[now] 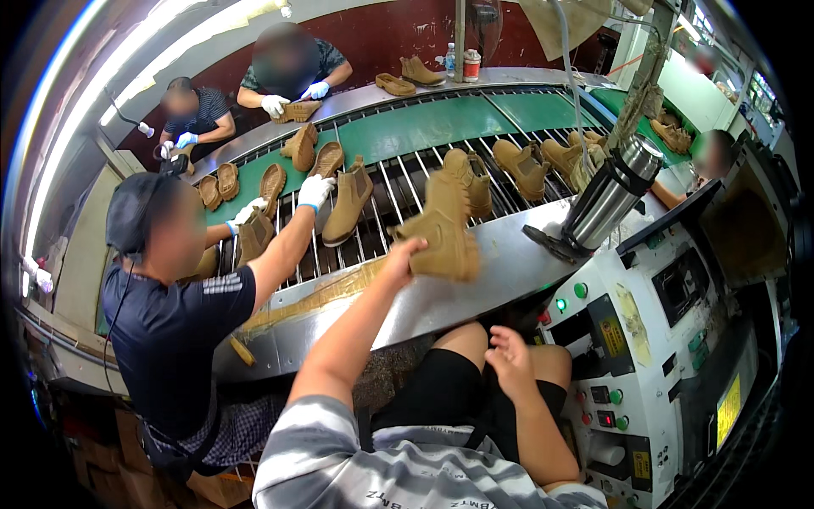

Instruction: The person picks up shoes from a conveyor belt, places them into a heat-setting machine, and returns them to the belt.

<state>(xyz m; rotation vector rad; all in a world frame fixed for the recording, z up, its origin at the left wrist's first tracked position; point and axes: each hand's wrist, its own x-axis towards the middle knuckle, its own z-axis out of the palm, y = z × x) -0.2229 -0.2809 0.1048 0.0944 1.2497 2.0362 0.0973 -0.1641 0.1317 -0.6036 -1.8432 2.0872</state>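
Note:
My left hand (407, 259) is closed on the upper of a tan ankle boot (443, 229), lifted over the steel edge of the roller conveyor (398, 299). The boot is tipped sideways and smeared by motion. Above my lap hangs my right hand (510, 356), its fingers loosely bent and apart with nothing in them. Beyond the held boot, another tan boot (469, 180) rests on the rollers, with a further boot (522, 168) to its right. To the left stands a brown boot with a dark side panel (348, 204).
A steel thermos (612, 191) stands right on the conveyor edge, beside a control machine (623, 356) with lit buttons. At left, a co-worker (170, 305) in white gloves handles a boot and sole. Two people work across the green belt (407, 125), where loose soles (227, 181) lie.

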